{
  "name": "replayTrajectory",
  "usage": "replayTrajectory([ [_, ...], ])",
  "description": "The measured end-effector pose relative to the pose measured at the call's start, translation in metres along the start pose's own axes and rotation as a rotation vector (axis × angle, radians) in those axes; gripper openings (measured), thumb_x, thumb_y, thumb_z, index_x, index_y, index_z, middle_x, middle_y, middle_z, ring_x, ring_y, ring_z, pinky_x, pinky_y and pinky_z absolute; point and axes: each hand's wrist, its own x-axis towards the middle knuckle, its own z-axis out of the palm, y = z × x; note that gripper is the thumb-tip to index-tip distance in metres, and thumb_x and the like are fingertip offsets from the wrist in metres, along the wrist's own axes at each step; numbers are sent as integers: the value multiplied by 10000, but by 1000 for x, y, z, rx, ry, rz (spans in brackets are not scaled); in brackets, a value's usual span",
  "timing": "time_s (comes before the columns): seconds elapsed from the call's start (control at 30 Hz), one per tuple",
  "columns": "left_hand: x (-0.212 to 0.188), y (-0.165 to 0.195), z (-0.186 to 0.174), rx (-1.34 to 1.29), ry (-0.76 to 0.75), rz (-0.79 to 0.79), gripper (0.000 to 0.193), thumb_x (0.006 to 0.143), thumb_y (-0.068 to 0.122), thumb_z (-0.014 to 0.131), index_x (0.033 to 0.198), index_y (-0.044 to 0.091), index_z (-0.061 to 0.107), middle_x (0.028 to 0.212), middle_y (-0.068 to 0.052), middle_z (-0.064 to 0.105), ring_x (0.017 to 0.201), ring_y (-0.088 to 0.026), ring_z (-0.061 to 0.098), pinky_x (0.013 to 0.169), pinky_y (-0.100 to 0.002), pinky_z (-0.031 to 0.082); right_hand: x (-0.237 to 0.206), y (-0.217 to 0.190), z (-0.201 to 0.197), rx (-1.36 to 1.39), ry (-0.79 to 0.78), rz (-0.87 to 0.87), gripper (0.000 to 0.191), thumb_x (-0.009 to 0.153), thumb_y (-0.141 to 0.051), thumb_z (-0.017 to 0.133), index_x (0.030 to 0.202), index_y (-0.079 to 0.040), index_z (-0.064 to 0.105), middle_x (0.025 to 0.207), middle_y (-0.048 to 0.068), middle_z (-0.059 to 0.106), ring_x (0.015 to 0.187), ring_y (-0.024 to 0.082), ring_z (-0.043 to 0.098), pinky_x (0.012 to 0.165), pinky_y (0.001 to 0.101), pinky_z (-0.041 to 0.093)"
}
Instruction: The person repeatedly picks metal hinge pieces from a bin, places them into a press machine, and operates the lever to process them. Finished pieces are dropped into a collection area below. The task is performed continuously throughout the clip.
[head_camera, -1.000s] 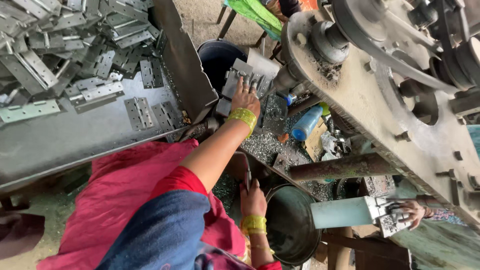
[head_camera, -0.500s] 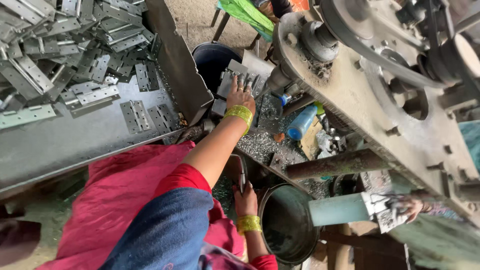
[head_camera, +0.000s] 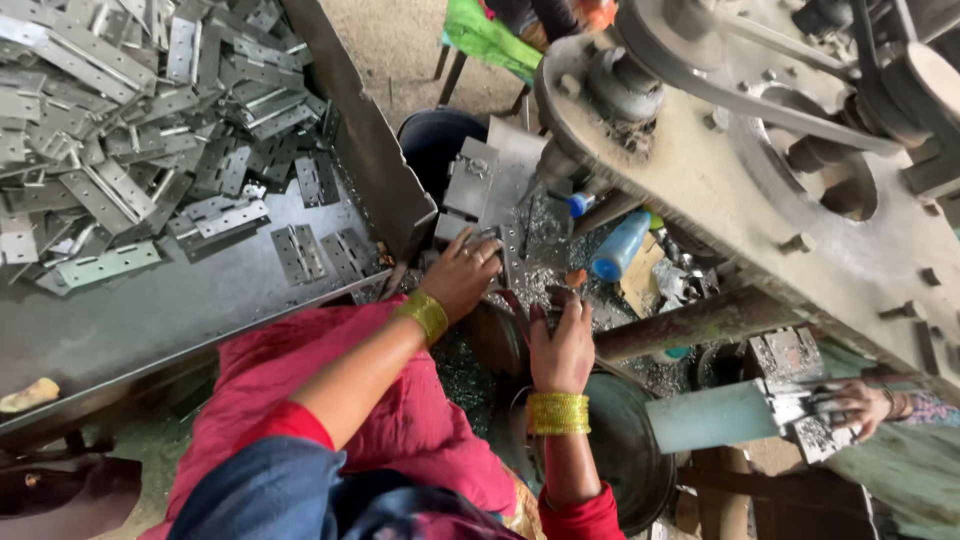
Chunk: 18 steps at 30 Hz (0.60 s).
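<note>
Hands: left (head_camera: 462, 272) curled on metal die block (head_camera: 487, 190), right (head_camera: 561, 345) spread w/ fingers loose, holding nothing.

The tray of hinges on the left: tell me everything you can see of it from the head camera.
The tray is a wide, shallow trough of dull grey sheet metal with a raised wall on its right side, sloping towards the person. A loose heap of flat grey hinges with punched screw holes covers its upper part; a few lie singly near the lower right corner. The lower stretch is bare metal, apart from a small pale lump at the left edge. The left hand is just beyond the tray's right corner, apparently not touching it.
</note>
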Motion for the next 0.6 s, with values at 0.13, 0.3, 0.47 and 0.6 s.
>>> replayTrajectory([
  [0.13,51,1,10,-330,30,-47,185,1015,126,548,1139,81,677,1187,-167,688,1091,-327,662,983,-513,488,11,-14,-8,12,29,75,306,899,-199,723,1131,-11,658,1119,173,667,965,354,694,826,449,530],
  [0.3,110,44,11,109,-191,-300,230,993,175,549,1020,88,760,1184,-171,688,1063,-315,654,888,-486,509,10,-10,-7,105,18,96,271,918,-184,690,1133,-21,666,1086,145,707,936,313,726,818,425,540],
  [0.47,75,30,5,-37,-278,-450,308,927,213,589,1153,81,752,1449,-207,530,1269,-342,517,1006,-490,419,7,5,1,103,9,148,272,908,-235,706,1097,-39,697,996,171,748,936,342,735,820,449,546],
  [0.6,29,21,4,223,-302,-305,389,912,218,562,1237,69,715,1620,-203,358,1467,-362,307,1106,-553,264,11,10,8,-41,-135,166,316,912,-325,681,1090,-65,708,1015,180,752,949,391,704,822,488,526],
])
